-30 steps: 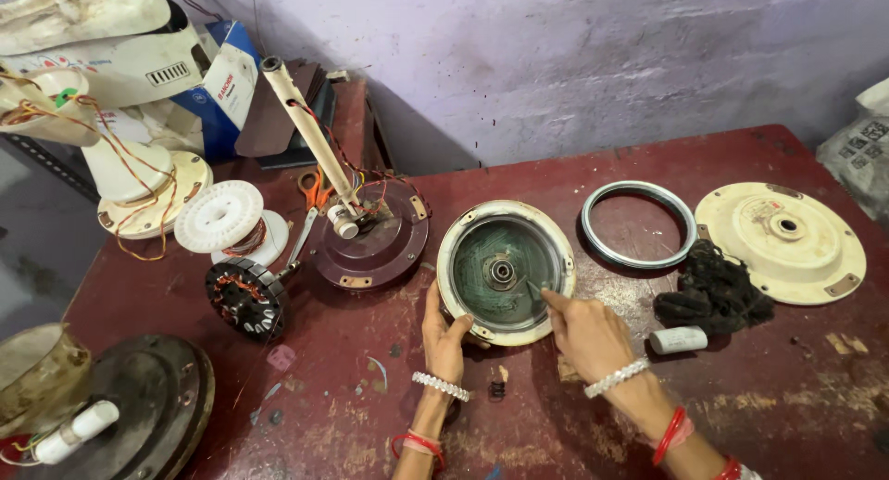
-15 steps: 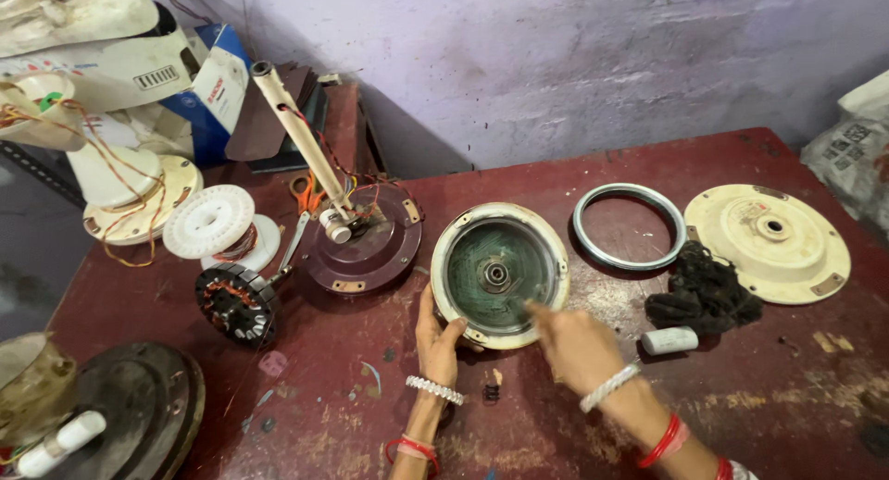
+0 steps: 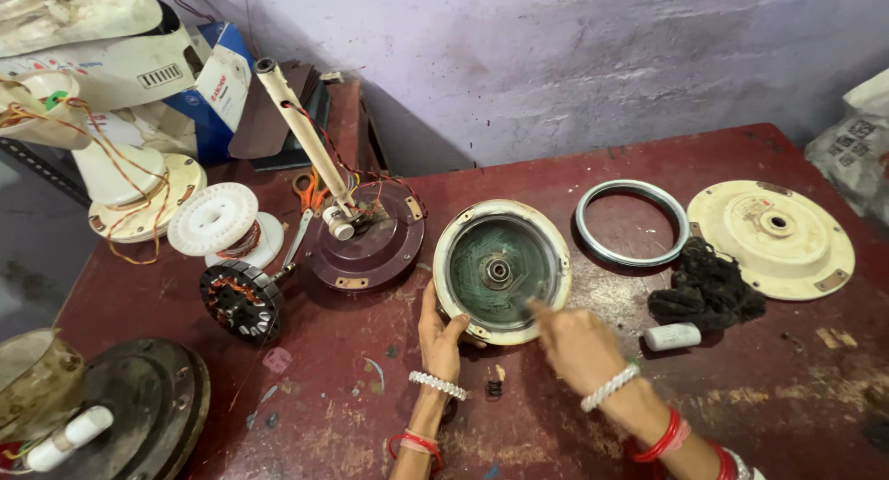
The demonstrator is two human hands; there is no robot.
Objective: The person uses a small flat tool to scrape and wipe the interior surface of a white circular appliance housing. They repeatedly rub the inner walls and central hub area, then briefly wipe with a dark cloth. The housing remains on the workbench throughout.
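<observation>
Red counter (image 3: pixel 741 397), fan parts spread across it. Round cream motor housing (image 3: pixel 501 270) sits centre, near me. My left hand (image 3: pixel 441 336) grip clamps its near-left rim; right hand (image 3: pixel 576 343) fingers apart, tips w/ the near-right rim. I'd steady the rim, work gently.

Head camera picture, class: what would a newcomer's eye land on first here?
First, the round cream housing with a green inside at the middle of the dark red table, steadied at its lower edge by the left hand while the right hand reaches in. To its right lie a grey metal ring and a cream round cover plate.
</observation>
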